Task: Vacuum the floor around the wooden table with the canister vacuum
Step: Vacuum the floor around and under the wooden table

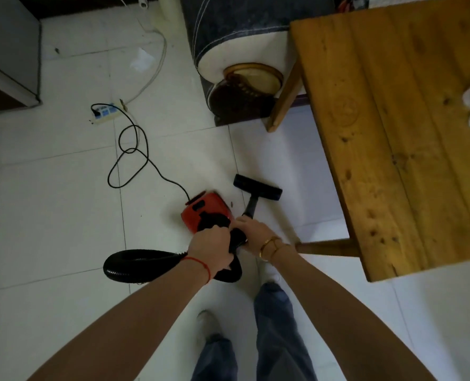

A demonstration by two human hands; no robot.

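Note:
A small red canister vacuum (205,209) hangs just above the white tiled floor, left of the wooden table (409,127). My left hand (210,248) is closed on the black handle on top of the canister. My right hand (251,233) grips the black wand where it leaves the hose. The wand ends in a flat black floor nozzle (257,187) resting on the tiles close to the table's near-left edge. The ribbed black hose (137,264) loops out to the left below my left wrist.
The black power cord (130,154) coils across the tiles to a white power strip (106,114). A dark upholstered sofa arm (236,31) stands behind the table's far leg (284,100). A grey cabinet (7,48) is at top left. My feet stand below the hands.

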